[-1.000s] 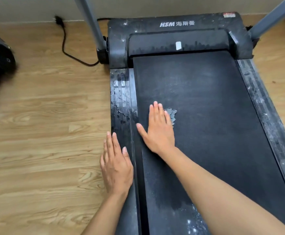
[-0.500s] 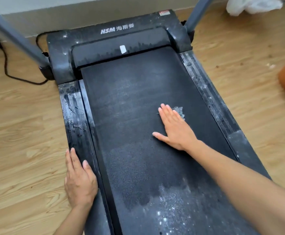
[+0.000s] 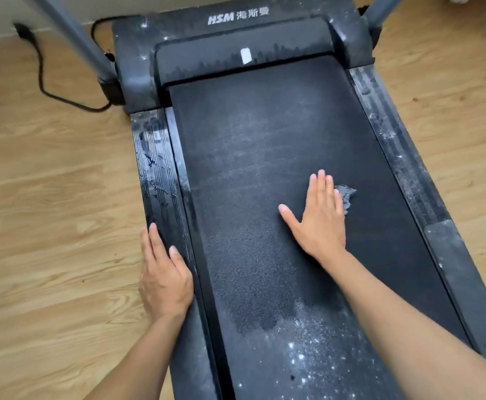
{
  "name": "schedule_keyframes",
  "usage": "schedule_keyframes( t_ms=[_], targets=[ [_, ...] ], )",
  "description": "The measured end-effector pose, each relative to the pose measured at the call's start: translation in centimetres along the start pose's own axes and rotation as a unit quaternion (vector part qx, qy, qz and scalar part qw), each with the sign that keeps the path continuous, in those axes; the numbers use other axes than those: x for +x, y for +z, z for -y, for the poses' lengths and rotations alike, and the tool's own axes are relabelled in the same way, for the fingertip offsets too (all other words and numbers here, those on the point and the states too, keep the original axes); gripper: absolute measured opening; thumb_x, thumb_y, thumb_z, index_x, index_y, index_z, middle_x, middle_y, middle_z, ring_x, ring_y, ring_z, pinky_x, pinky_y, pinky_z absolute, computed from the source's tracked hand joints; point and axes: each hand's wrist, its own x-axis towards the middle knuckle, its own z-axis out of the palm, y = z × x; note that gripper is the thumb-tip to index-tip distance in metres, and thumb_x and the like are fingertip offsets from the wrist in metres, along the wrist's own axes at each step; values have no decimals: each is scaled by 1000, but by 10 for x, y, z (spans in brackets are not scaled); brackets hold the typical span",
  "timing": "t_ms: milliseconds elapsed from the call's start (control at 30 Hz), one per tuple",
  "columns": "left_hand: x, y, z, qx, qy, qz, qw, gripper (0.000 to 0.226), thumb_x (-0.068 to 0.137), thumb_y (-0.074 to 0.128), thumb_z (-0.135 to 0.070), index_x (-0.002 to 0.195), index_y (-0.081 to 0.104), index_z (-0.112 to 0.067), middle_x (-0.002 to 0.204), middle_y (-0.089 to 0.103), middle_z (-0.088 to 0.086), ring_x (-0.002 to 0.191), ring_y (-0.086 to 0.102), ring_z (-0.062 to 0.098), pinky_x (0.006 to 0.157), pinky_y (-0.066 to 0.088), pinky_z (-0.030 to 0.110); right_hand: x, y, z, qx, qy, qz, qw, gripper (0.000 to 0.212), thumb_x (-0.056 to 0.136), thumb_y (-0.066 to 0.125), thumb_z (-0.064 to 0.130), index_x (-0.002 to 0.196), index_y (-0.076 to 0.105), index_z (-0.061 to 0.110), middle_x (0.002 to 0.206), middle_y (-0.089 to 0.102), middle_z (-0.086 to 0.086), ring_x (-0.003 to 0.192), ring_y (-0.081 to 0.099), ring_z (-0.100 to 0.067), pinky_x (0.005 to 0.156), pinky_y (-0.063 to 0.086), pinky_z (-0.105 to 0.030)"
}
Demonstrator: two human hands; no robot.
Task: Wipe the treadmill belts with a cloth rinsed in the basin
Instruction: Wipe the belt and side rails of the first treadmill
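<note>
Belt (image 3: pixel 250 168) lengthwise away; right hand (image 3: pixel 319 217) flat on cloth (image 3: pixel 347 195), left hand (image 3: pixel 165 275) flat on rail (image 3: pixel 155 157).

R hand (image 3: pixel 319 220) w/ cloth (image 3: pixel 347 196), slid rightward across belt (image 3: pixel 264 134)

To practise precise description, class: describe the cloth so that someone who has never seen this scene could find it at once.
Find the black treadmill belt on the wooden floor. The right hand presses flat on its right half. The cloth is the small crumpled grey scrap showing at that hand's outer edge, the only fabric there.
</note>
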Motion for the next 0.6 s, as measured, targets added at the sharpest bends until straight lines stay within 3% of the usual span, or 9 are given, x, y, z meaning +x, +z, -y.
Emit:
schedule_keyframes(
  t_ms=[200,300,400,467,600],
  targets=[
    [1,-7,-3,-66,-4,-9,998,57,110,38,-25,164,26,-33,172,25,-6,151,39,25,109,44,50,-49,38,132,3,-225,43,973,93,102,24,71,167,1,8,175,-9,-9,161,-13,-21,132,4,-44],
    [1,-6,-3,-65,-1,-9,998,55,111,37,-23,164,27,-32,171,29,-2,151,39,27,110,44,51,-83,56,135,-24,-342,58,938,87,104,34,62,167,10,6,175,-2,-11,162,-7,-22,130,12,-45],
    [0,-5,-1,-63,2,-9,998,54,111,32,-27,164,25,-33,170,29,-1,150,40,30,110,44,53,-79,52,109,-50,-418,56,905,88,104,36,66,167,12,9,176,2,-9,162,-3,-21,130,10,-42],
    [-1,-5,0,-57,9,-10,998,55,109,28,-33,164,24,-34,170,29,-1,150,39,30,110,43,54,-60,40,79,-54,-396,51,915,91,103,35,70,167,11,11,176,2,-6,162,-2,-19,131,9,-41],
    [-2,-3,-1,-40,19,-15,999,57,107,27,-35,164,22,-32,170,28,0,150,37,30,112,42,54,-19,7,-20,-40,-239,34,970,94,102,29,75,168,2,14,176,-6,-2,161,-10,-15,131,8,-43]
  ],
)
